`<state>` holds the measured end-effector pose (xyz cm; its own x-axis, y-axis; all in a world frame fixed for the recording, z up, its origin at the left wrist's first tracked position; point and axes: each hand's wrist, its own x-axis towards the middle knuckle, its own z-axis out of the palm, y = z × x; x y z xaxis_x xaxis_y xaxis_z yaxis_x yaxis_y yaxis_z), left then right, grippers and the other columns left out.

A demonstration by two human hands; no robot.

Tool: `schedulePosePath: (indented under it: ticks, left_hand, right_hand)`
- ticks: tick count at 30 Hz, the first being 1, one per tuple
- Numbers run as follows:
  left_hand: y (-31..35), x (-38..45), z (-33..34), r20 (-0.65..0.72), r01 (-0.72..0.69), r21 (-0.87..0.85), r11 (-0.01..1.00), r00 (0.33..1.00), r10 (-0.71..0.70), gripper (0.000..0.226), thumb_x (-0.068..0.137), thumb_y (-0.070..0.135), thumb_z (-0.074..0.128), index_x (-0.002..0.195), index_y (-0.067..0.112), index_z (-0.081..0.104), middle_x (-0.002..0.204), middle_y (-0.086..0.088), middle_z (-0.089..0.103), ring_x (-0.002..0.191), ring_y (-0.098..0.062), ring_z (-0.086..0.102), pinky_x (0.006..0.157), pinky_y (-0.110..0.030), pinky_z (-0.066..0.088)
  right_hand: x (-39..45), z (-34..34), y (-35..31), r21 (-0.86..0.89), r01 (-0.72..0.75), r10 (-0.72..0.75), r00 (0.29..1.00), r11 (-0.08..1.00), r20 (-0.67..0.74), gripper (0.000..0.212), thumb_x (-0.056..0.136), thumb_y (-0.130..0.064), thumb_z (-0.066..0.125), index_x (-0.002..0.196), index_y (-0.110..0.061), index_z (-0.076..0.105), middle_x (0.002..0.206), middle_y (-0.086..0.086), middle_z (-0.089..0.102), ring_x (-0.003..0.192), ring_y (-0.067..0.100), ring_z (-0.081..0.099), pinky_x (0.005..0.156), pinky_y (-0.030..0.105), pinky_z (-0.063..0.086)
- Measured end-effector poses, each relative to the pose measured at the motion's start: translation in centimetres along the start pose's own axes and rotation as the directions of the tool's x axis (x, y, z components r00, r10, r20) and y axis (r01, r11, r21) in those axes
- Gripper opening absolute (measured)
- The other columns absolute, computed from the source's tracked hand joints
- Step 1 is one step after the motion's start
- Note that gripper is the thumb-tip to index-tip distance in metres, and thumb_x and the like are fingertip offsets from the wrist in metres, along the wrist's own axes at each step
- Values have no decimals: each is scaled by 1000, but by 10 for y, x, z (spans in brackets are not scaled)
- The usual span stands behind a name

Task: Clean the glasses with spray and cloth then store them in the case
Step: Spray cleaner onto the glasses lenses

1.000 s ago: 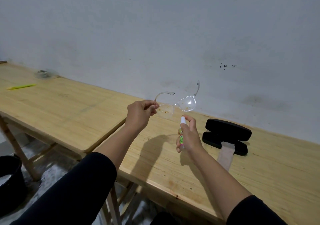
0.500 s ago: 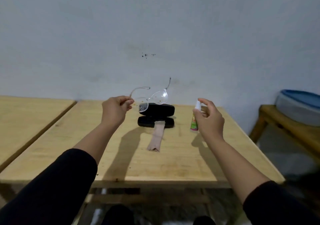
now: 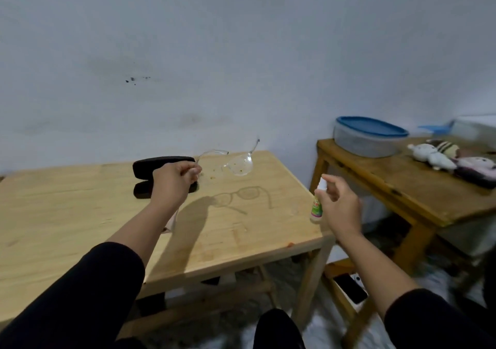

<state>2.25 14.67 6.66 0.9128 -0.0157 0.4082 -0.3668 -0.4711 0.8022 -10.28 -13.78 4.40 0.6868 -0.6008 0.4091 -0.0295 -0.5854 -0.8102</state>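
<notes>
My left hand [image 3: 173, 180] pinches one temple of the clear-framed glasses [image 3: 239, 166] and holds them up over the wooden table [image 3: 80, 214]; specks dot the lens. My right hand [image 3: 339, 205] grips a small white spray bottle [image 3: 318, 205] with a green label, index finger on its top, off the table's right edge. The black glasses case [image 3: 161, 164] lies open behind my left hand. The beige cloth [image 3: 170, 226] shows only as a sliver beside my left forearm.
A second wooden table [image 3: 402, 187] to the right carries a blue-lidded plastic tub [image 3: 369, 136] and soft toys [image 3: 453, 160]. A phone [image 3: 350, 287] lies on a low shelf between the tables. A grey wall runs behind.
The view has swung right, bringing the second table into sight. The spray bottle has moved right, away from the glasses, past the table's edge. My left hand still holds the glasses.
</notes>
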Motion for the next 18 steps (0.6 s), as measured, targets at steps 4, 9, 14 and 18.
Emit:
schedulePosePath:
  ticks: [4, 9, 14, 18]
  left_hand:
    - [4, 2, 8, 22, -12, 13, 1000, 1000, 11, 14, 88, 15, 58, 90, 10, 71, 76, -6, 68, 77, -19, 65, 63, 0, 40]
    - [7, 2, 12, 31, -2, 9, 1000, 1000, 2, 13, 88, 14, 58, 87, 12, 71, 76, -8, 68, 81, -28, 68, 59, 4, 37]
    - [5, 1, 12, 27, 10, 9, 1000, 1000, -10, 13, 88, 13, 58, 88, 12, 71, 77, -10, 68, 83, -27, 68, 76, -18, 47]
    - [5, 1, 8, 15, 12, 20, 1000, 1000, -13, 15, 89, 14, 56, 89, 9, 71, 77, -9, 68, 79, -21, 64, 82, -27, 47]
  right_hand:
    - [-2, -5, 12, -68, 25, -23, 999, 997, 28, 34, 87, -14, 61, 121, -21, 57, 108, 5, 66, 91, 7, 55, 66, 10, 41]
    - [-4, -8, 19, -75, 16, -12, 998, 997, 57, 33, 89, -13, 59, 121, -21, 54, 108, 4, 63, 88, 6, 55, 45, 4, 38]
    - [-3, -7, 21, -95, 39, -33, 997, 995, 67, 33, 90, -14, 57, 121, -20, 52, 111, 6, 64, 85, 6, 54, 46, 4, 36]
    - [-1, -8, 19, -158, 94, -76, 990, 983, 117, 46, 89, -19, 60, 131, -25, 43, 125, 5, 57, 102, 14, 55, 69, 6, 43]
